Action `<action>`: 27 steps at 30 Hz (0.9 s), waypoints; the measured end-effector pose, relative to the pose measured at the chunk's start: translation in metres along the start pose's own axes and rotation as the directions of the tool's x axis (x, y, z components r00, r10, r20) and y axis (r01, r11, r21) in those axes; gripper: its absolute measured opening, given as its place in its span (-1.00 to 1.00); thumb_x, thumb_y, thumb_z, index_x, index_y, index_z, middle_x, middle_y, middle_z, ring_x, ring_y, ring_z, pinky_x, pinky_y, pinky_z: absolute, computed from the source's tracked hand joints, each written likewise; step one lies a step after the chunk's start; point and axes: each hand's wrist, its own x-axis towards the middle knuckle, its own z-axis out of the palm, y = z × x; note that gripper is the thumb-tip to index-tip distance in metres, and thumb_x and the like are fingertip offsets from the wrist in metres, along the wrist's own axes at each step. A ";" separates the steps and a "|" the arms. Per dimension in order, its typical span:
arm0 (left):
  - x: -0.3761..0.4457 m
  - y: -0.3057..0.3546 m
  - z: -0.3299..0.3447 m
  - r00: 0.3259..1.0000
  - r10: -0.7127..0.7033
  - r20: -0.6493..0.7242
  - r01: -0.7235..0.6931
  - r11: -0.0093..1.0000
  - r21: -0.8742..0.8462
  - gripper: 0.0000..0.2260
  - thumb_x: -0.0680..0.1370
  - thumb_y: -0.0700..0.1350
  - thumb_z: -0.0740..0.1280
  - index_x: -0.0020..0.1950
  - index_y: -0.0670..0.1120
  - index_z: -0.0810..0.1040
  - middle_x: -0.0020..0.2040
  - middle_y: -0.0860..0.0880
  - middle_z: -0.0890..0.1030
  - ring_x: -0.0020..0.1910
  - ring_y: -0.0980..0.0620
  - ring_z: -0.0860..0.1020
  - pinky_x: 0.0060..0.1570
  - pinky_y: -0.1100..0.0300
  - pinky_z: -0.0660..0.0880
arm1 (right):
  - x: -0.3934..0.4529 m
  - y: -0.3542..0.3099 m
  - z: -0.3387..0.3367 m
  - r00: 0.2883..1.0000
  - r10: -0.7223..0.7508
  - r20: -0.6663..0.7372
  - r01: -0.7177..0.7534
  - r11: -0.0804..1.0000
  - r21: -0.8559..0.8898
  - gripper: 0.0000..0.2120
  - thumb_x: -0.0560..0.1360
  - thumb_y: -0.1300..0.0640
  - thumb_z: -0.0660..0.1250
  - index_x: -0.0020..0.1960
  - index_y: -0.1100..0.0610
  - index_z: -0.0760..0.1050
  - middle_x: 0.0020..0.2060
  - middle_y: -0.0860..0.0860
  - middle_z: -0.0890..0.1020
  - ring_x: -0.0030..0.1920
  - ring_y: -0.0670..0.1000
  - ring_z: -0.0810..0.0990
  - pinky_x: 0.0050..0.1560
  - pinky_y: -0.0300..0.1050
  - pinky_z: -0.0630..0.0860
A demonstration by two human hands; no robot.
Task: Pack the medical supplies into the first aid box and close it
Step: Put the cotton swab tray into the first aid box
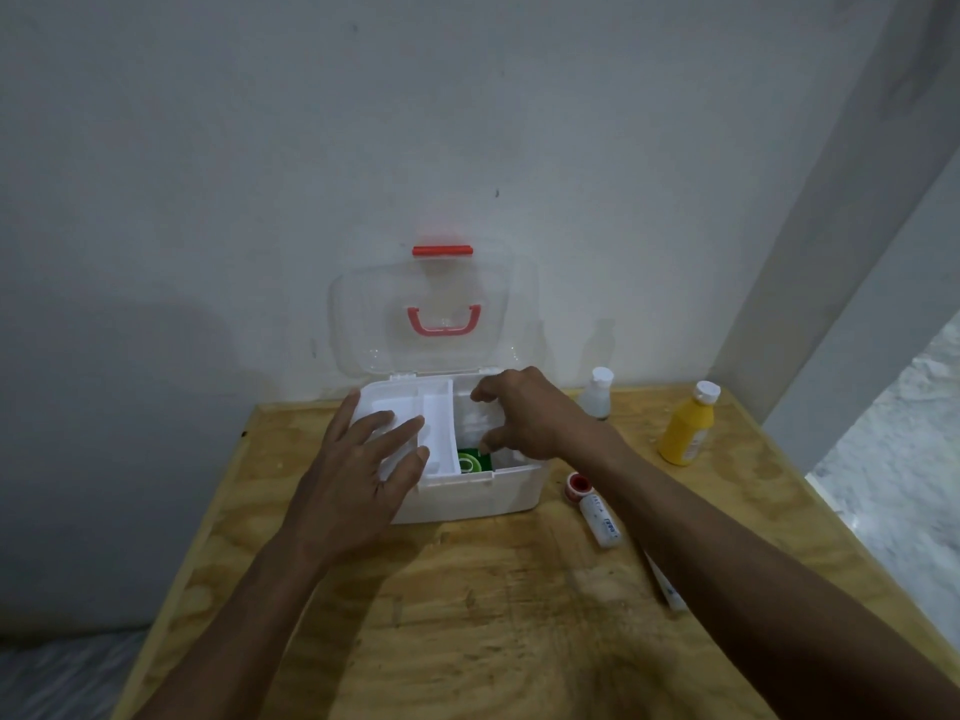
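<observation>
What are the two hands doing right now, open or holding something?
Left hand: open, straight fingers resting on the white tray in the first aid box.
Right hand: fingers curled inside the box; whether it holds anything cannot be told.

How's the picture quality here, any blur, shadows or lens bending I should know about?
Head view: dim, soft light, slightly hazy throughout; wide-angle bending tilts the wall edge at right; the clear lid looks washed out against the wall; a broad shadow falls on the wall at left; the right hand over the box is slightly motion-blurred.
</observation>
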 end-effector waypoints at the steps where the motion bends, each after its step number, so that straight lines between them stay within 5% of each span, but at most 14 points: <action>1: 0.000 0.000 0.000 1.000 -0.003 0.001 0.003 1.000 0.002 -0.40 0.49 0.36 -0.04 0.39 0.16 0.44 0.47 0.05 0.37 0.55 0.05 0.01 0.44 0.04 0.01 | -0.001 -0.001 -0.001 1.000 0.009 0.002 -0.009 1.000 0.017 -0.35 0.37 0.08 0.56 0.40 0.12 0.42 0.31 0.07 0.53 0.28 0.10 0.46 0.25 0.01 0.48; 9: 0.001 -0.002 0.003 1.000 -0.026 0.005 0.026 1.000 0.007 -0.39 0.47 0.38 -0.06 0.39 0.17 0.43 0.48 0.07 0.34 0.55 0.04 0.01 0.45 -0.06 0.08 | 0.005 -0.004 -0.002 0.988 0.136 0.075 -0.153 0.934 0.322 -0.55 0.47 0.36 0.35 0.29 0.06 0.45 0.26 0.06 0.54 0.19 0.04 0.53 0.12 -0.12 0.53; 16: 0.000 -0.002 0.002 1.000 -0.004 -0.006 0.004 1.000 0.005 -0.39 0.48 0.37 -0.05 0.39 0.16 0.44 0.48 0.06 0.35 0.55 0.06 -0.01 0.44 0.05 0.02 | 0.007 -0.012 0.012 0.966 0.254 0.055 -0.253 0.876 0.411 -0.59 0.47 0.36 0.22 0.27 0.08 0.41 0.11 0.06 0.51 0.08 0.07 0.51 0.05 -0.07 0.55; 22: 0.001 -0.002 0.003 1.000 -0.018 0.003 0.018 1.000 0.013 -0.37 0.46 0.40 -0.07 0.40 0.18 0.43 0.48 0.08 0.34 0.55 0.07 -0.02 0.48 -0.01 0.03 | 0.008 -0.015 0.017 0.962 0.254 0.094 -0.266 0.819 0.508 -0.66 0.57 0.21 0.18 0.32 0.01 0.30 -0.06 0.09 0.56 -0.26 -0.03 0.50 -0.41 -0.21 0.42; 24: 0.002 -0.003 0.005 1.000 -0.019 -0.005 0.019 1.000 0.012 -0.37 0.46 0.40 -0.07 0.39 0.17 0.43 0.48 0.08 0.34 0.55 0.06 0.00 0.47 0.00 0.03 | 0.006 -0.016 0.018 0.969 0.233 0.081 -0.240 0.806 0.541 -0.68 0.62 0.08 0.18 0.36 -0.04 0.26 -0.01 0.09 0.59 -0.23 -0.03 0.53 -0.39 -0.22 0.47; 27: 0.003 -0.006 0.007 1.000 -0.010 -0.008 0.010 1.000 0.016 -0.32 0.45 0.44 -0.11 0.39 0.17 0.44 0.48 0.07 0.35 0.55 0.06 0.04 0.48 -0.02 0.05 | 0.003 -0.021 0.018 0.981 0.180 0.066 -0.185 0.802 0.568 -0.65 0.63 -0.05 0.18 0.40 -0.09 0.23 0.19 0.10 0.59 0.00 0.03 0.58 -0.07 -0.08 0.60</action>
